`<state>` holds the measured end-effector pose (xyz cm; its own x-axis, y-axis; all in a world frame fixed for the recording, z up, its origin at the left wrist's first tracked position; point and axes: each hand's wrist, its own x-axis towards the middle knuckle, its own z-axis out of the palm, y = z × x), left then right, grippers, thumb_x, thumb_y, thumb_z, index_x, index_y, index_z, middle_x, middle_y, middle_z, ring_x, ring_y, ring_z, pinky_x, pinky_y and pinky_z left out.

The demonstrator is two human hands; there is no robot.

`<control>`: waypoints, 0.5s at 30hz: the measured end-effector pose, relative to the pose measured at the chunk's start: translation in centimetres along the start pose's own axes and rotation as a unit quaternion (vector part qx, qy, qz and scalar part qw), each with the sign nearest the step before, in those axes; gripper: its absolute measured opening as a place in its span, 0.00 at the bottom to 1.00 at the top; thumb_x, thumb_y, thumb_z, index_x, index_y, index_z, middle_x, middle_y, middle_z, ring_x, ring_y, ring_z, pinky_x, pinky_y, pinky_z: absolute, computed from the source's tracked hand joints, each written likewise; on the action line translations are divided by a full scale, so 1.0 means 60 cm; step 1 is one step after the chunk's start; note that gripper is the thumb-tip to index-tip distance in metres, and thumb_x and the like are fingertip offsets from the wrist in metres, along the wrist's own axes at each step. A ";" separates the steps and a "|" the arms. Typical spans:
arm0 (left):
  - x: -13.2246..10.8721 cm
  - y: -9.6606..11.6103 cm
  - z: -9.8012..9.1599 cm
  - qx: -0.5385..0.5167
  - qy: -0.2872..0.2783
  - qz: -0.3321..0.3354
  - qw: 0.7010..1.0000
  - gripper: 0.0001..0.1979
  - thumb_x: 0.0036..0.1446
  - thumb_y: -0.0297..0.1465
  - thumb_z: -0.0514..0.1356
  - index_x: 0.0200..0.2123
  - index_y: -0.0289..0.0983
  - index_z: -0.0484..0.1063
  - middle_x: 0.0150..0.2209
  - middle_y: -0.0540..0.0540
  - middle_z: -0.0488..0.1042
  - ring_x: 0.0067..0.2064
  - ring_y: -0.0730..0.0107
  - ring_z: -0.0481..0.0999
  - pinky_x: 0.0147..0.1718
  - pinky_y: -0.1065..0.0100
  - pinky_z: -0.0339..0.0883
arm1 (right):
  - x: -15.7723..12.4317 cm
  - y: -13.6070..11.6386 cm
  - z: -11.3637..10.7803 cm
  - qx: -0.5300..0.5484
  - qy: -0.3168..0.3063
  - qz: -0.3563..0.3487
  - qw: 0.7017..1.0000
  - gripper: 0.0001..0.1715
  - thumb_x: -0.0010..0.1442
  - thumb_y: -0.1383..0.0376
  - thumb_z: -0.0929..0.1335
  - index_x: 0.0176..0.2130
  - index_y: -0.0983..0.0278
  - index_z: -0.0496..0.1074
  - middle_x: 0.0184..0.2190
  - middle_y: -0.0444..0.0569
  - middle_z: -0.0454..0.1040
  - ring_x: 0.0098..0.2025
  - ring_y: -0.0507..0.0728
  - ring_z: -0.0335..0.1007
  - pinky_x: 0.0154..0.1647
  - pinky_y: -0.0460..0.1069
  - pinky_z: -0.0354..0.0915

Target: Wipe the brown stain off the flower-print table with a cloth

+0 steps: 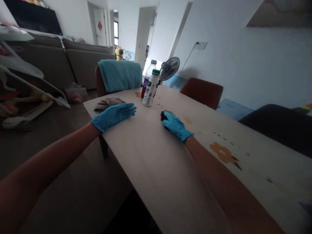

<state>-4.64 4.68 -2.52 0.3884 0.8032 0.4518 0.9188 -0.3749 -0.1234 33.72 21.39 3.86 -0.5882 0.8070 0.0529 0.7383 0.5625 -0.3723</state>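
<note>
My left hand (117,113), in a blue glove, is held flat with its fingers stretched out over the left edge of the table (146,146). It holds nothing. Just behind it a crumpled grey-brown cloth (107,102) lies on the tabletop. My right hand (175,126), also gloved in blue, is closed over a small black wad (163,115) resting on the table; the fingers hide most of it, so its exact kind does not show. Between and beyond the hands stand a white bottle with a green cap (151,89) and a purple-labelled clear bottle (152,66), both upright.
A chair draped with a turquoise towel (122,74) stands at the far end. A brown chair (203,92) and a black chair (278,125) line the right side. A fan (170,68) is behind the bottles. A grey sofa (85,61) and white-framed stroller-like gear (21,55) are left.
</note>
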 end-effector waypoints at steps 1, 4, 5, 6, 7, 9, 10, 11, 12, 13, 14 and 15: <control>0.000 0.000 -0.004 -0.023 -0.021 0.005 0.999 0.42 0.74 0.24 0.36 0.81 0.39 0.74 0.82 0.42 0.73 0.89 0.68 0.59 0.88 0.52 0.59 | 0.000 -0.026 0.009 0.017 -0.016 -0.038 0.999 0.47 0.71 0.62 0.70 0.84 0.63 0.73 0.84 0.58 0.73 0.85 0.74 0.69 0.89 0.69 0.60; 0.002 0.002 -0.012 -0.082 -0.045 -0.011 0.996 0.43 0.74 0.24 0.38 0.85 0.39 0.69 0.86 0.43 0.66 0.92 0.66 0.49 0.92 0.45 0.48 | -0.003 -0.103 0.036 0.061 -0.065 -0.121 0.989 0.50 0.69 0.63 0.71 0.86 0.63 0.71 0.86 0.55 0.70 0.87 0.72 0.65 0.92 0.68 0.54; 0.004 0.003 -0.013 -0.097 -0.046 -0.022 0.994 0.43 0.73 0.25 0.39 0.86 0.40 0.69 0.86 0.44 0.66 0.92 0.66 0.49 0.92 0.44 0.46 | -0.006 -0.125 0.043 0.073 -0.084 -0.149 0.983 0.51 0.68 0.64 0.71 0.86 0.64 0.71 0.86 0.54 0.70 0.87 0.72 0.65 0.93 0.67 0.53; 0.006 0.004 -0.013 -0.109 -0.047 -0.033 0.992 0.43 0.73 0.26 0.40 0.86 0.41 0.68 0.86 0.45 0.66 0.92 0.65 0.49 0.93 0.43 0.45 | -0.012 -0.145 0.050 0.086 -0.101 -0.177 0.975 0.51 0.67 0.65 0.72 0.85 0.65 0.71 0.86 0.54 0.70 0.87 0.71 0.65 0.93 0.66 0.52; 0.008 0.004 -0.013 -0.118 -0.047 -0.042 0.991 0.43 0.73 0.27 0.41 0.86 0.41 0.69 0.86 0.45 0.66 0.92 0.65 0.50 0.93 0.43 0.45 | -0.019 -0.160 0.055 0.100 -0.116 -0.204 0.967 0.52 0.65 0.66 0.72 0.84 0.67 0.73 0.86 0.55 0.70 0.86 0.71 0.66 0.93 0.65 0.53; 0.012 0.005 -0.013 -0.125 -0.050 -0.051 0.990 0.42 0.74 0.28 0.41 0.85 0.41 0.70 0.86 0.46 0.66 0.91 0.66 0.52 0.93 0.43 0.45 | -0.040 -0.180 0.060 0.136 -0.137 -0.249 0.949 0.51 0.63 0.67 0.72 0.82 0.67 0.76 0.84 0.56 0.73 0.84 0.72 0.69 0.92 0.67 0.56; 0.014 0.005 -0.014 -0.125 -0.050 -0.052 0.990 0.42 0.74 0.29 0.40 0.84 0.41 0.71 0.86 0.46 0.67 0.91 0.66 0.53 0.93 0.44 0.46 | -0.054 -0.185 0.060 0.155 -0.143 -0.264 0.941 0.50 0.61 0.68 0.72 0.79 0.65 0.79 0.82 0.55 0.76 0.83 0.72 0.71 0.91 0.68 0.58; 0.016 0.005 -0.015 -0.124 -0.050 -0.051 0.990 0.42 0.75 0.29 0.39 0.83 0.39 0.72 0.86 0.46 0.67 0.91 0.67 0.53 0.93 0.45 0.47 | -0.069 -0.187 0.058 0.174 -0.148 -0.277 0.933 0.48 0.60 0.69 0.72 0.76 0.63 0.83 0.80 0.54 0.79 0.81 0.72 0.73 0.90 0.69 0.59; 0.017 0.005 -0.017 -0.123 -0.048 -0.051 0.990 0.42 0.76 0.30 0.37 0.83 0.38 0.73 0.85 0.45 0.68 0.91 0.67 0.55 0.92 0.46 0.48 | -0.087 -0.186 0.054 0.191 -0.157 -0.289 0.925 0.45 0.59 0.69 0.72 0.74 0.60 0.85 0.78 0.52 0.81 0.81 0.72 0.74 0.90 0.70 0.59; 0.019 0.006 -0.018 -0.122 -0.043 -0.051 0.990 0.42 0.76 0.31 0.37 0.82 0.37 0.74 0.85 0.44 0.68 0.90 0.67 0.57 0.92 0.47 0.50 | -0.105 -0.184 0.049 0.205 -0.170 -0.299 0.916 0.43 0.59 0.69 0.72 0.71 0.59 0.87 0.77 0.51 0.82 0.80 0.72 0.75 0.90 0.71 0.59; 0.020 0.007 -0.020 -0.120 -0.036 -0.053 0.991 0.41 0.76 0.31 0.37 0.82 0.37 0.74 0.84 0.43 0.70 0.90 0.67 0.59 0.91 0.48 0.53 | -0.125 -0.181 0.043 0.216 -0.187 -0.307 0.908 0.41 0.60 0.69 0.72 0.69 0.58 0.88 0.75 0.50 0.83 0.81 0.72 0.74 0.90 0.71 0.59; 0.022 0.008 -0.023 -0.117 -0.026 -0.055 0.991 0.41 0.75 0.32 0.38 0.82 0.38 0.73 0.83 0.43 0.72 0.88 0.67 0.62 0.90 0.49 0.55 | -0.145 -0.177 0.036 0.223 -0.204 -0.311 0.901 0.38 0.61 0.69 0.72 0.68 0.57 0.89 0.74 0.50 0.84 0.82 0.72 0.73 0.90 0.71 0.58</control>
<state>-3.81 4.92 -0.80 0.2959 0.8654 0.4045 0.9164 -0.3766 0.1355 30.31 8.02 5.35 -0.9821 0.1752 0.0688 0.0707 0.6822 -0.7278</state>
